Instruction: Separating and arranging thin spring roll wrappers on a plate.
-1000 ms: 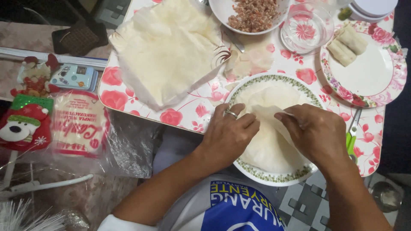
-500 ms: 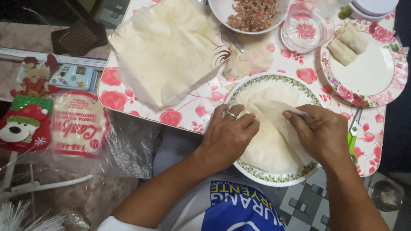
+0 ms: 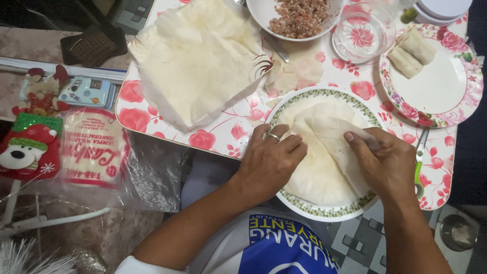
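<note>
My left hand (image 3: pixel 269 162) lies flat on the wrapper (image 3: pixel 324 152), with the fingers together, and it presses the left part down on the green-rimmed plate (image 3: pixel 284 104). This hand holds nothing; it only pins. My right hand (image 3: pixel 388 162) has its grip narrow on the right flap of the wrapper, the thumb on top, and the flap is lifted and folded toward the left. The wrapper's long axis goes from far-left to near-right across the plate, and the fold lies between my two hands. The right hand is nearer to the free edge. The plate stands at the near edge of the counter (image 3: pixel 223 132). The wrapper stack (image 3: pixel 198 61) is far left, the filling bowl (image 3: pixel 299 18) far.
</note>
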